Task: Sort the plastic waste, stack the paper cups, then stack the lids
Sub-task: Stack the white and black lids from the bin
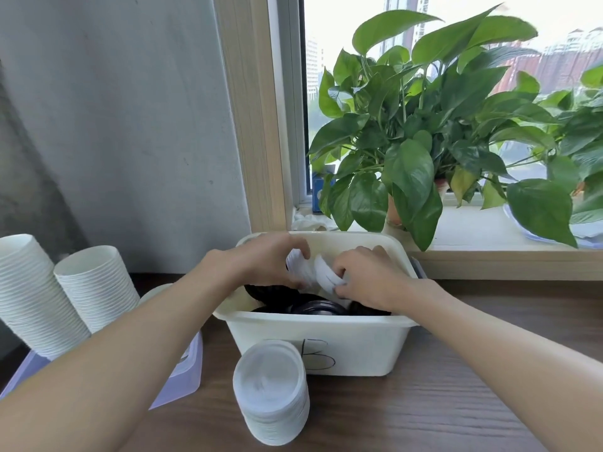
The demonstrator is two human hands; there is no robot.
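Lid stack (pixel 270 386), round and white, stands nearer than the fingers (pixel 301 252). Inside a smooth tub (pixel 313 350), left hand (pixel 267 259) and right hand (pixel 368 278) each grasp ribbed white lids (pixel 326 277); glossy black lids (pixel 318 308) lie beneath them.

Left hand (pixel 268 260) and right hand (pixel 367 277): bare. Left forearm (pixel 130 340) and right forearm (pixel 489 337): bare to the frame edge.

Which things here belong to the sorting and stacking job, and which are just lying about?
Job: bin; black lids inside it; white lids gripped by the left hand and right hand; lid stack in front of the bin; cup stacks at the left.
Lying about: plants on the windowsill; blue box beside them.
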